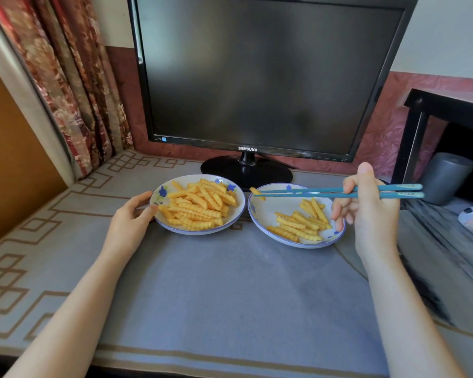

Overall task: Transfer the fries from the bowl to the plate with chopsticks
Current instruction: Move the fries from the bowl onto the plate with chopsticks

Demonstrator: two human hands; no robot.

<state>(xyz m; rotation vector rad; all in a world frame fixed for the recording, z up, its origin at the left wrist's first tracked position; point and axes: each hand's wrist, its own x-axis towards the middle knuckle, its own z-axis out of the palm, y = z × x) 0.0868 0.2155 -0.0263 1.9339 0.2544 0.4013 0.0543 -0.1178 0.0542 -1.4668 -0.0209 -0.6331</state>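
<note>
Carrying a fry (256, 192) pinched in the tips of the chopsticks (311, 192), just in front of the monitor (257, 77), over the plate (250, 211) rim (mid-transfer, seemingly). Curling the right hand (372, 214) round the sticks; gripping the bowl (197, 232) rim, front-left of the monitor, with the left hand (131, 222). Needing next: moving inward, easing tips apart. Struggling to make out the right fingertips underneath.

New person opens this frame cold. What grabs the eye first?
The big dark monitor fills the back of the table. In front of it, the right hand holds blue chopsticks level, a fry pinched at their tips above the plate's left rim. To the left, the bowl heaped with fries sits with the left hand gripping its rim.
</note>
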